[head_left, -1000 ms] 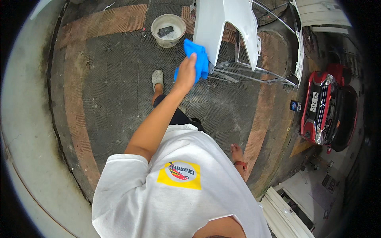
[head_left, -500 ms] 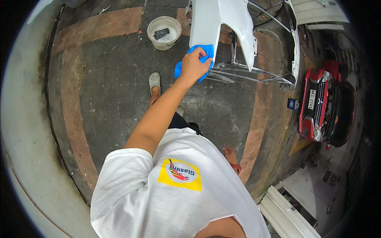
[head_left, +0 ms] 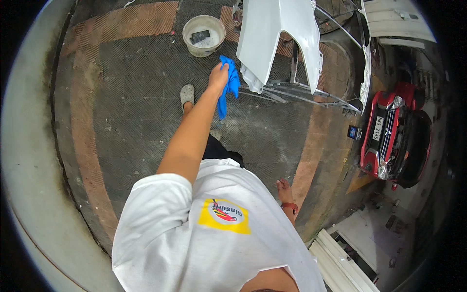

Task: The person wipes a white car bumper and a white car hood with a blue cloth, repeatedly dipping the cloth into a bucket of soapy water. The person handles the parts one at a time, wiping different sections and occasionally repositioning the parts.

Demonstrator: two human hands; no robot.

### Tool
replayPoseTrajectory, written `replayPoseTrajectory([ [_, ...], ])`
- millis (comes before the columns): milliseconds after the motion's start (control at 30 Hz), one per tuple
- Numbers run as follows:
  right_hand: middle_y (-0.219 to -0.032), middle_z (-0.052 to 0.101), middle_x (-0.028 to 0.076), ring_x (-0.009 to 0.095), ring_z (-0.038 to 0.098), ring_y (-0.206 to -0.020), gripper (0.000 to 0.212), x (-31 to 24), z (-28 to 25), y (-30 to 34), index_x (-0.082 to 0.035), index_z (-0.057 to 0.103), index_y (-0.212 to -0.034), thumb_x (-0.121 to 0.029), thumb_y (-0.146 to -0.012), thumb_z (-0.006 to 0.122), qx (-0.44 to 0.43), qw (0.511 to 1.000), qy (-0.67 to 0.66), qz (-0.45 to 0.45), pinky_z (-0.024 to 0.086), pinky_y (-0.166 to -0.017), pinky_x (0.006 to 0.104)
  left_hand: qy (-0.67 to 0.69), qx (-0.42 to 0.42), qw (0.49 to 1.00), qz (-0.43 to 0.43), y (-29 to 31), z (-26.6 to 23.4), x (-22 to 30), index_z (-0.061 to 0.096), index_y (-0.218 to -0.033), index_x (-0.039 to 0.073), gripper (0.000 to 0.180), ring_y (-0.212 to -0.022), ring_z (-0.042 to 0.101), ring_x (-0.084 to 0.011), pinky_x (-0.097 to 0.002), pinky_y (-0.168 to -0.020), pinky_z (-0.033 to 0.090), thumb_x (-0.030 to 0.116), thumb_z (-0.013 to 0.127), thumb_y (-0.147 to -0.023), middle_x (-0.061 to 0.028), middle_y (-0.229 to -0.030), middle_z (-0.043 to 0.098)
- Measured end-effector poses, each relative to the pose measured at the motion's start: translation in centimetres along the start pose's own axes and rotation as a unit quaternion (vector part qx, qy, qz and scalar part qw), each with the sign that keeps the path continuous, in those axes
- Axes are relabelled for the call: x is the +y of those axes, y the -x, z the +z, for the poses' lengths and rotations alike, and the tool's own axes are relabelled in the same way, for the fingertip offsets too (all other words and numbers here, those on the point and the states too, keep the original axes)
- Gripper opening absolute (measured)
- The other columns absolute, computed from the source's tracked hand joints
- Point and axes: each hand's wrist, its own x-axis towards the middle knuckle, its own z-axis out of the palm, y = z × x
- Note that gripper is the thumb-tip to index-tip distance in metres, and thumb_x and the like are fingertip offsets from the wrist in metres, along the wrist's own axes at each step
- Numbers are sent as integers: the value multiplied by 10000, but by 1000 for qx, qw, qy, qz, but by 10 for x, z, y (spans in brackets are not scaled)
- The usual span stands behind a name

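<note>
A pale bucket (head_left: 204,35) stands on the dark floor (head_left: 131,112). To its right, the left hand (head_left: 217,78) is raised, its grip closed on a blue cloth (head_left: 228,87) hanging just beside a white car body panel (head_left: 277,39). The right hand (head_left: 284,191) hangs low, fingers loose and apart, holding nothing.

Dark grated floor (head_left: 136,112), pale bucket (head_left: 204,35), metal stand (head_left: 301,95)

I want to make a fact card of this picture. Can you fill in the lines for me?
Left hand: raised, holding a blue cloth
Right hand: hangs low by the hip, holds nothing
Beside the cloth: white car body panel on a metal stand
Further off: pale bucket with a dark thing inside
Ground: dark patterned floor
Far right: red car
</note>
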Motion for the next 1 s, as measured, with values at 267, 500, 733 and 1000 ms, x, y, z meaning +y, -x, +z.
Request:
replayPoseTrajectory([
  [267,-1324,744,245,322,728,-1240,607,-25,-18,9,-13,598,-1510,-413,-1061,685,-14,1000,11,20,551,-1046,407,-90,-131,985,66,-28,25,3,387,-1675,40,601,-1546,462,-364,-426,-1268,363,254,489,-1123,-208,-1693,455],
  [500,-1329,739,264,330,731,-1247,610,-16,9,18,8,609,-1484,-430,-1064,666,-73,994,64,51,554,-1048,406,-299,-96,894,320,70,16,22,441,-1602,1,567,-1446,529,-454,-507,-1179,467,135,543,-1060,-293,-1602,508],
  [733,-1258,770,237,392,742,-1188,575,6,21,-5,-5,645,-1431,-440,-1055,661,-88,994,-27,57,565,-1010,458,-284,-136,897,309,146,35,34,461,-1592,2,553,-1421,561,-446,-493,-1165,484,99,537,-1053,-328,-1608,479],
  [1000,-1248,769,231,389,739,-1181,618,-50,11,-13,9,634,-1439,-471,-1049,638,-26,999,20,15,562,-1008,460,-203,-34,916,345,185,7,93,677,-1450,117,452,-1118,700,-417,-486,-977,548,38,532,-1029,-236,-1342,678],
])
